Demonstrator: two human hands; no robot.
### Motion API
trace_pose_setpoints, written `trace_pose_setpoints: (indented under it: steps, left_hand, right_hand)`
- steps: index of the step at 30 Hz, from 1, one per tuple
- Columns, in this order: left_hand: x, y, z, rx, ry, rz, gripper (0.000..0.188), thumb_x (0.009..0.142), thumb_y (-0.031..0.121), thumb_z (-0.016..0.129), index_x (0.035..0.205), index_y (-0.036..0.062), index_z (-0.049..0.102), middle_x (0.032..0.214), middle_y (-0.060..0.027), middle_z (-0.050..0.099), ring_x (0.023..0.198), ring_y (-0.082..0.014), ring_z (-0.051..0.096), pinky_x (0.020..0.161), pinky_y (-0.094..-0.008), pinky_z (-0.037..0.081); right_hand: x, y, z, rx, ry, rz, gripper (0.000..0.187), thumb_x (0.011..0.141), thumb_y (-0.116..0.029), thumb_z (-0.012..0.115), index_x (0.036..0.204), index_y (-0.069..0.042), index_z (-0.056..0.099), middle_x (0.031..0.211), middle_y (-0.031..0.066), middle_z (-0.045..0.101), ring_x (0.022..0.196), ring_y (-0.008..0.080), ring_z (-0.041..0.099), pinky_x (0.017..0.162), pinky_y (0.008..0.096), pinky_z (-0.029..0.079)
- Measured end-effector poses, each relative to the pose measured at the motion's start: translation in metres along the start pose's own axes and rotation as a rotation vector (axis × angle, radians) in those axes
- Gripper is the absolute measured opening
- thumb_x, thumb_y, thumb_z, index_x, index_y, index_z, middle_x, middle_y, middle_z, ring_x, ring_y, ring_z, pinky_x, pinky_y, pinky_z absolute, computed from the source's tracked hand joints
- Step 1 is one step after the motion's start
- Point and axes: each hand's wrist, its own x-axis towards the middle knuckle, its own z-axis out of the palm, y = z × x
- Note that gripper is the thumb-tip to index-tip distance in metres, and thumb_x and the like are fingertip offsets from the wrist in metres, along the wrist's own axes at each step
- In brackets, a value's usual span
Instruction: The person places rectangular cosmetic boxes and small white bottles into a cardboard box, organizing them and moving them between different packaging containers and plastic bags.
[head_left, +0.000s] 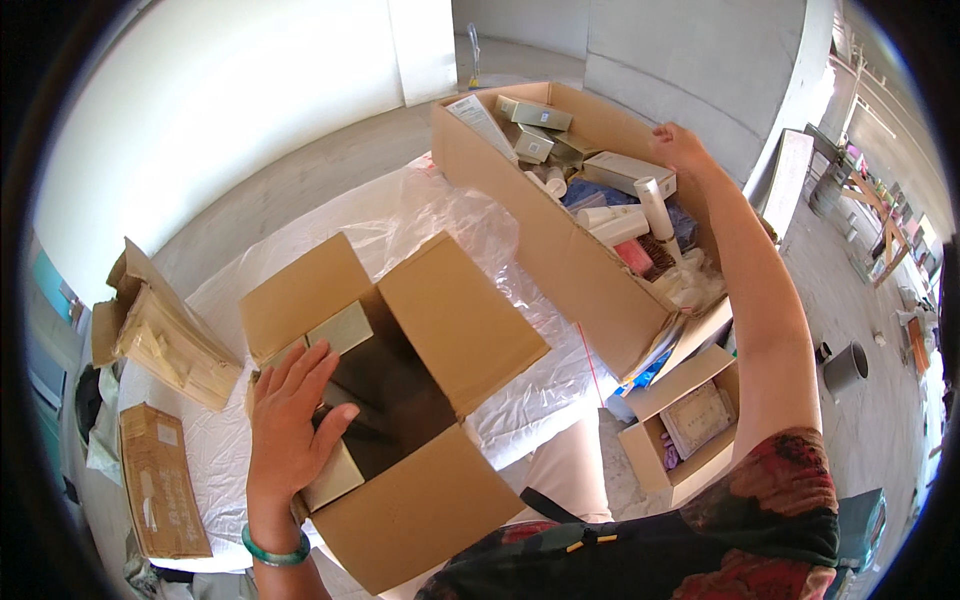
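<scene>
My left hand [293, 415] lies with stretched fingers over the near-left side of an open cardboard box [462, 322], thumb spread. Under and beside it, pale gold product boxes [342, 327] stand along the box's left side; the rest of the inside is dark. My right hand [682, 147] is curled at the far right rim of a big carton [560, 258]; whether it grips anything is hidden. Closest below it are a long white box [627, 174] and an upright white tube [655, 207]. More gold boxes [535, 112] fill the carton's far end.
Clear plastic sheeting [440, 205] covers the table under the boxes. At the left stand a tall taped carton [180, 345] and a flat brown carton [165, 480]. A smaller open box [690, 470] with packets sits low, right of my legs. A grey bucket [846, 368] stands on the floor.
</scene>
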Motion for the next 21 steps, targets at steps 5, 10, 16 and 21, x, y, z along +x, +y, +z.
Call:
trace_pose_setpoints:
  steps: [5, 10, 16, 21]
  left_hand:
    - [-0.001, 0.003, -0.003, 0.002, 0.001, -0.053, 0.052, 0.086, 0.040, 0.063, 0.125, 0.0057, 0.059, 0.135, -0.0129, 0.054, 0.128, -0.0378, 0.044, 0.105, -0.0547, 0.030]
    - [-0.003, 0.004, -0.006, 0.047, -0.012, -0.090, 0.056, 0.087, 0.047, 0.061, 0.122, 0.0032, 0.060, 0.133, -0.0144, 0.055, 0.127, -0.0387, 0.045, 0.105, -0.0545, 0.030]
    - [0.007, 0.002, -0.001, -0.014, -0.014, -0.065, 0.058, 0.086, 0.049, 0.061, 0.119, 0.0020, 0.062, 0.132, -0.0150, 0.056, 0.126, -0.0392, 0.046, 0.104, -0.0539, 0.030]
    - [-0.003, 0.003, -0.004, 0.024, -0.004, -0.114, 0.057, 0.085, 0.049, 0.062, 0.119, 0.0022, 0.063, 0.130, -0.0144, 0.058, 0.125, -0.0387, 0.048, 0.104, -0.0533, 0.031]
  right_hand:
    - [0.012, 0.042, 0.006, -0.289, -0.327, 0.222, 0.053, 0.080, -0.032, 0.070, 0.118, 0.003, 0.058, 0.104, 0.0186, 0.065, 0.083, 0.0239, 0.064, 0.060, 0.0352, 0.052]
    - [0.008, 0.043, 0.025, -0.338, -0.391, 0.309, 0.063, 0.083, -0.040, 0.069, 0.125, 0.004, 0.051, 0.114, 0.0238, 0.060, 0.093, 0.0304, 0.064, 0.060, 0.0401, 0.055]
    - [0.033, 0.127, 0.068, -0.189, -0.071, 0.378, 0.082, 0.085, -0.034, 0.067, 0.149, -0.009, 0.022, 0.129, 0.0196, 0.053, 0.110, 0.0315, 0.057, 0.075, 0.0493, 0.055]
    - [0.014, 0.084, 0.093, 0.267, -0.049, 0.443, 0.086, 0.083, -0.028, 0.069, 0.149, -0.008, 0.018, 0.131, 0.0260, 0.051, 0.112, 0.0394, 0.056, 0.087, 0.0486, 0.050]
